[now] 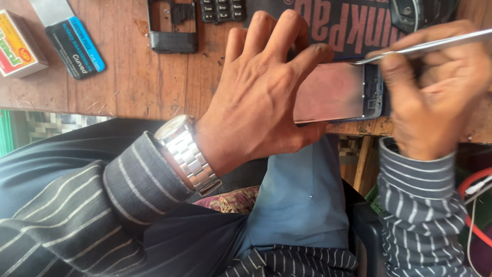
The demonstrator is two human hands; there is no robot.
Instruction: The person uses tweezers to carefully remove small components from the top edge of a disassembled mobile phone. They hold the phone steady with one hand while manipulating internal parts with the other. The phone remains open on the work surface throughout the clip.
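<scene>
The left hand pinned the opened, pink-backed phone to the wooden surface, steadying it while the right hand's closed grip worked slim metal tweezers at its frame.

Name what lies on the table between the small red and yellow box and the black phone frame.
In the head view, a dark packet with a blue end lies between the box and the phone frame, on the wooden table.

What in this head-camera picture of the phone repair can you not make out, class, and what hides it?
- Head view: the phone's left end is hidden under the left hand.
- The tweezers are cut off by the right edge; motion blur veils the right hand's grip.
- The keypad and black frame are cut off by the top edge.
</scene>
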